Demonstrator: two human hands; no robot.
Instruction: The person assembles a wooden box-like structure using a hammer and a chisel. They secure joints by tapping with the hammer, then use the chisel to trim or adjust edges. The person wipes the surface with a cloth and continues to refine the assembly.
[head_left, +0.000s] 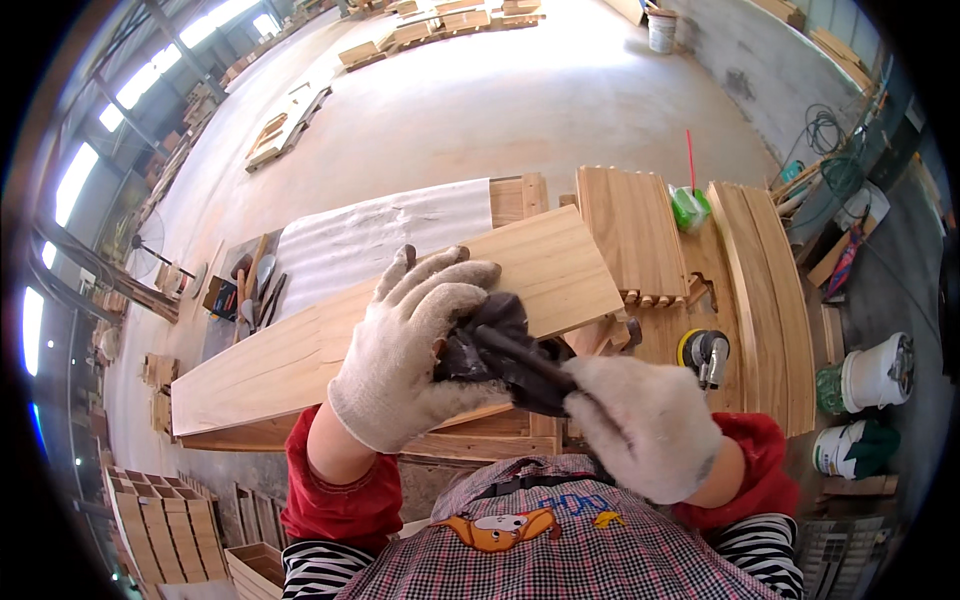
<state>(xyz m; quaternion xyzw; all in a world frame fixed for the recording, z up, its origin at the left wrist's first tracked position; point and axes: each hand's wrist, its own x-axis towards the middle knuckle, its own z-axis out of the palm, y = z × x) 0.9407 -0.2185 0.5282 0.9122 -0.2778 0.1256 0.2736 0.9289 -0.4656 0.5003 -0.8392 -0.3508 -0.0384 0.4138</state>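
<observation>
A crumpled black sheet, plastic or cloth, is bunched between my hands above a long pale wooden board. My left hand, in a whitish knit glove with dark-stained fingertips, has the bunch between its thumb and its long, stretched fingers. Gloved as well, my right hand is closed around the bunch's right end. The board lies slantwise across the workbench, its squared right end raised past the bunch. What the folds of the black sheet contain, if anything, is hidden.
Jointed wooden panels and long planks lie on the right. Nearby are a round yellow-rimmed sander and a green bottle with a red tube. Hand tools sit left; white buckets stand at far right.
</observation>
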